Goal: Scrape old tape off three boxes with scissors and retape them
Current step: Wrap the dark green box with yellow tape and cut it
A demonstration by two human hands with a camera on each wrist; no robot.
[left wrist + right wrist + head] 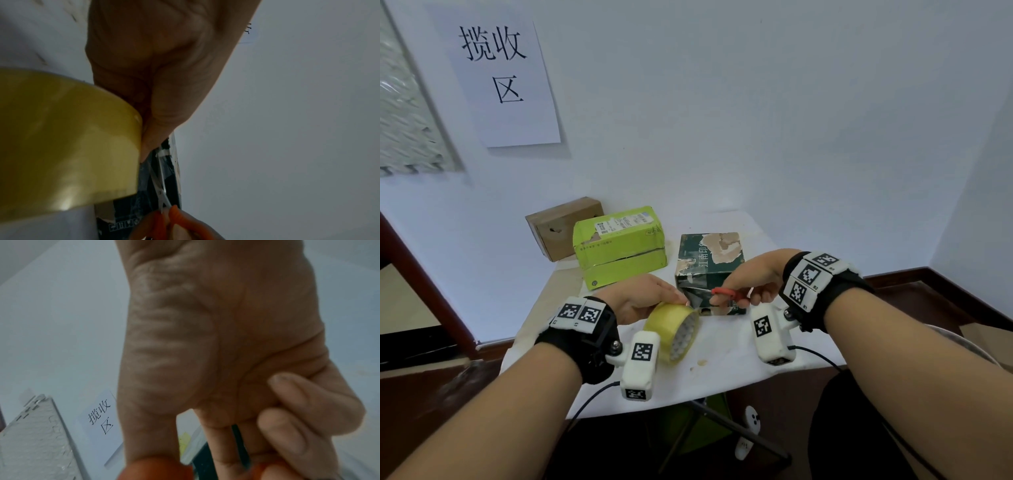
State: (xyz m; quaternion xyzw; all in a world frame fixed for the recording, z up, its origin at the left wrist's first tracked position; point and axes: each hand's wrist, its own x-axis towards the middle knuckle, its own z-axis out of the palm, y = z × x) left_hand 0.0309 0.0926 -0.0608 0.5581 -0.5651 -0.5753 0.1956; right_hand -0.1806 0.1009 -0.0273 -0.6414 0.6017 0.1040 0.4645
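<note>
**Head view: tape roll and scissors meet at the dark box**

Head view, from left to right: a plain brown cardboard box (565, 228) sits at about ten o'clock on the white table (726, 346), touching or just beside a lime-green carton with a torn white label (619, 248) at eleven. Nearer, the left hand (643, 296) grasps a yellowish roll of clear packing tape (673, 330), fingers curled over its rim. At twelve o'clock stands a dark green printed box with its top layer torn away (709, 263), right against both hands. The right hand (748, 277) is clenched through the handles of small orange-handled scissors (724, 293); in the left wrist view their steel blades (161, 183) lie against the box's side, slightly parted.

By my reckoning the dark box is light and its printed skin fragile, so it would slide or tear under a hard scrape; bracing it from the top seems wise. The roll looks stiff and slick, best held through its core. The scissors want a firm grip at the loops.
</note>
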